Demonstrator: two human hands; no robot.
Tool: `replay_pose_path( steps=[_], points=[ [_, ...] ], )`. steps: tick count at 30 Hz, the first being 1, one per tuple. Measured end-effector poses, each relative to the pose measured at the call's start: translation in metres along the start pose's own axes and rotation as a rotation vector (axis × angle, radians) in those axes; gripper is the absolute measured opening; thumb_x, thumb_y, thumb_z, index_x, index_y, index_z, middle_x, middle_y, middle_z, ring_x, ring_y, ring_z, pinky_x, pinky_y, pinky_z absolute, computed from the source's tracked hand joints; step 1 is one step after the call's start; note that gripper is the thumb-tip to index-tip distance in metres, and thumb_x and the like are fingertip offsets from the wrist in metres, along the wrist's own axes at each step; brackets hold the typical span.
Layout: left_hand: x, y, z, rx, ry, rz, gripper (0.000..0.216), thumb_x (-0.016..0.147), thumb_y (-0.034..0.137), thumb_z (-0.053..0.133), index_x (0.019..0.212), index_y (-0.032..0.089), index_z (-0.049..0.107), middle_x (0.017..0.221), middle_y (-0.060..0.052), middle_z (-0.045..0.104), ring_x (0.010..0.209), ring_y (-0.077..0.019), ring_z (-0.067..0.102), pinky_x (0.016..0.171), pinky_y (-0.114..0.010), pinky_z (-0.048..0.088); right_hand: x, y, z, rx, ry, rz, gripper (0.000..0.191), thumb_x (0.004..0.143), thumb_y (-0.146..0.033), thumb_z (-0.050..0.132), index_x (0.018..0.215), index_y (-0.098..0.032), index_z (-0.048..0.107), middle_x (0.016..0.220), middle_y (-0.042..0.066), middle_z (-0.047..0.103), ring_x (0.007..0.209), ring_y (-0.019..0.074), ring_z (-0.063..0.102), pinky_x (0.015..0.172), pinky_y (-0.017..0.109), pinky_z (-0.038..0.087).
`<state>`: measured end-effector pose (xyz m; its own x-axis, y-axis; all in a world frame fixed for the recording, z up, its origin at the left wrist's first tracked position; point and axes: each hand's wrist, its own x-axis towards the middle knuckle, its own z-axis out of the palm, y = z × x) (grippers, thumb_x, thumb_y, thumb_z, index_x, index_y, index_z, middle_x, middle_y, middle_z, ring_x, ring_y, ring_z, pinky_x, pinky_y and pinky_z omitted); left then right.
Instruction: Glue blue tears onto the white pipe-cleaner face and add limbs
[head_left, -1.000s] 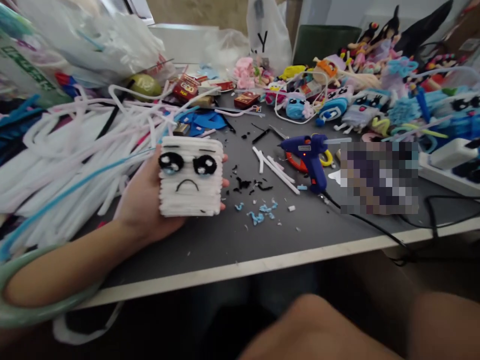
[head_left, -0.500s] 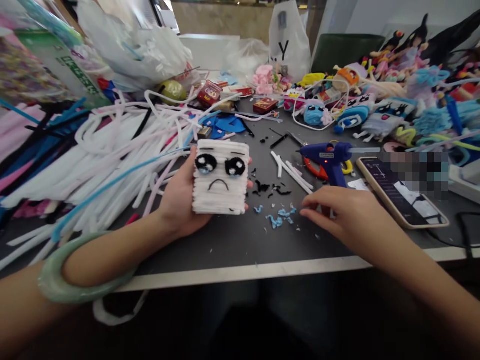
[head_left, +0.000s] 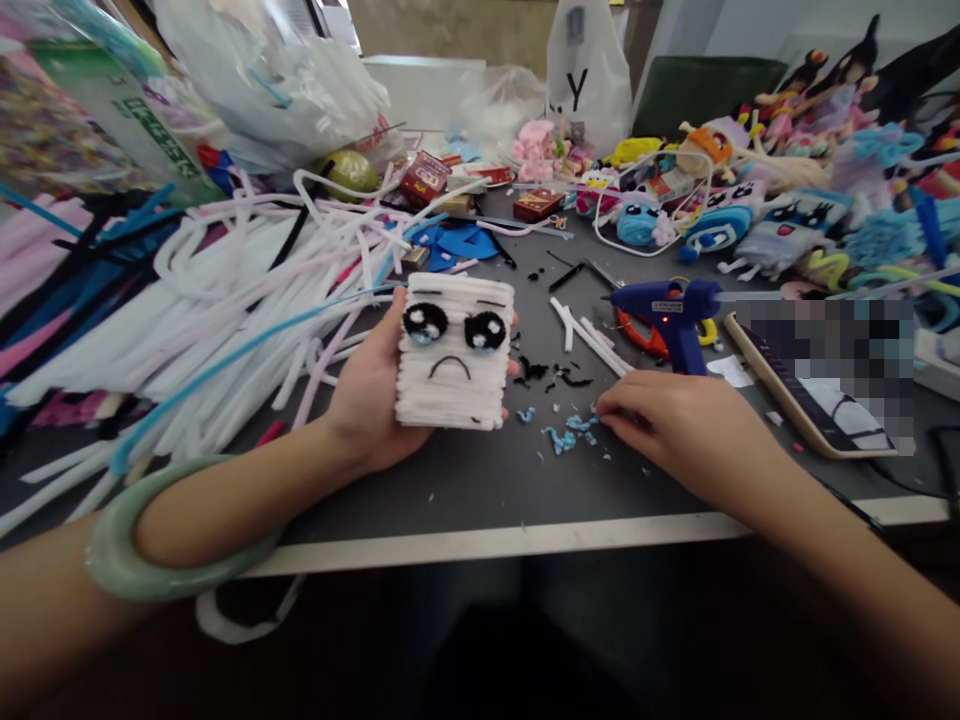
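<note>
My left hand [head_left: 367, 390] is wrapped round a white block of fuzzy pipe cleaners [head_left: 454, 395]. It bears big black shiny eyes, thin brows and a downturned mouth, and its face points up toward me. My right hand [head_left: 667, 420] hovers low over the dark table, thumb and fingertips pinched together beside light blue fuzzy scraps [head_left: 561, 440]. Whether something tiny sits in that pinch I cannot make out. Black scraps [head_left: 532, 370] and short white pipe cleaner pieces [head_left: 592, 340] lie just beyond. Past the right hand rests a blue glue gun [head_left: 667, 305] with a red light on.
A pile of white pipe cleaners [head_left: 195, 290] covers the left side. Orange-handled scissors [head_left: 641, 335] lie under the glue gun. A phone [head_left: 780, 390] is at right, with finished fuzzy dolls [head_left: 787, 230] behind it. The white table edge [head_left: 525, 540] runs in front.
The view has shifted slightly. My right hand's fingertips have moved left to the blue scraps. The phone looks more tilted, and small scraps show beside it. My left hand keeps hold of the block.
</note>
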<state>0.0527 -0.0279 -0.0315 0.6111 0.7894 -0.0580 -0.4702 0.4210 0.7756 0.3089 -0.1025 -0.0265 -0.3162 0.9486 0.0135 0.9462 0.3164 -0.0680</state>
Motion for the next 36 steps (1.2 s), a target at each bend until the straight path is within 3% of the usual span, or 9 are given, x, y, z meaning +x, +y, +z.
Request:
replay_pose_path(
  steps=[7,13,16,20,25,32,36],
  points=[
    [0.000,0.001,0.000,-0.005,-0.040,0.006,0.054,0.106,0.046,0.033,0.145,0.011,0.050,0.122,-0.010,0.074,0.091,-0.0272,0.077,0.067,-0.044,0.068,-0.001,0.010,0.000,-0.019,0.037,-0.002,0.018,0.098,-0.023,0.050,0.090,-0.019,0.065,0.091,0.004,0.071,0.080,0.0211,0.070,0.064,0.031,0.043],
    [-0.001,0.000,0.004,0.005,-0.005,0.024,0.051,0.107,0.046,0.030,0.123,0.011,0.063,0.118,-0.008,0.076,0.088,-0.0277,0.077,0.063,-0.046,0.068,-0.007,0.016,0.000,-0.099,0.148,-0.113,0.019,0.099,-0.022,0.048,0.091,-0.018,0.065,0.088,0.005,0.070,0.073,0.0193,0.067,0.058,0.031,0.038],
    [0.000,0.000,0.005,0.003,0.004,0.016,0.053,0.107,0.045,0.028,0.127,0.010,0.061,0.117,-0.008,0.076,0.087,-0.0276,0.077,0.062,-0.046,0.068,-0.009,0.013,-0.003,-0.278,0.215,-0.141,0.023,0.099,-0.019,0.046,0.090,-0.017,0.066,0.083,0.006,0.069,0.069,0.0200,0.066,0.053,0.032,0.031],
    [0.000,0.000,0.004,-0.001,0.020,-0.002,0.057,0.108,0.046,0.023,0.139,0.011,0.054,0.119,-0.008,0.075,0.087,-0.0273,0.077,0.062,-0.046,0.068,-0.009,0.007,-0.007,-0.438,0.316,-0.165,0.026,0.098,-0.015,0.045,0.085,-0.016,0.068,0.078,0.007,0.068,0.065,0.0198,0.063,0.053,0.033,0.029],
    [-0.001,0.001,0.005,0.011,0.022,0.010,0.061,0.107,0.050,0.022,0.140,0.010,0.053,0.119,-0.010,0.074,0.088,-0.0278,0.076,0.062,-0.046,0.067,-0.007,0.010,-0.004,-0.508,0.367,-0.142,0.027,0.101,-0.018,0.045,0.090,-0.015,0.070,0.083,0.008,0.072,0.066,0.0196,0.062,0.053,0.032,0.029],
    [0.000,0.001,0.007,0.022,0.032,-0.004,0.062,0.108,0.049,0.019,0.156,0.013,0.033,0.117,-0.009,0.075,0.085,-0.0271,0.076,0.061,-0.044,0.067,-0.005,0.013,-0.003,-0.300,0.463,-0.072,0.029,0.103,-0.025,0.043,0.094,-0.016,0.069,0.096,0.008,0.076,0.065,0.0181,0.064,0.053,0.033,0.034],
    [-0.001,0.000,0.007,0.014,0.033,0.003,0.061,0.108,0.048,0.019,0.149,0.012,0.045,0.116,-0.009,0.076,0.084,-0.0274,0.076,0.060,-0.044,0.066,-0.006,0.008,-0.007,0.083,0.523,-0.066,0.012,0.097,-0.019,0.054,0.092,-0.019,0.065,0.083,0.003,0.070,0.063,0.0135,0.058,0.059,0.029,0.041]
  ],
)
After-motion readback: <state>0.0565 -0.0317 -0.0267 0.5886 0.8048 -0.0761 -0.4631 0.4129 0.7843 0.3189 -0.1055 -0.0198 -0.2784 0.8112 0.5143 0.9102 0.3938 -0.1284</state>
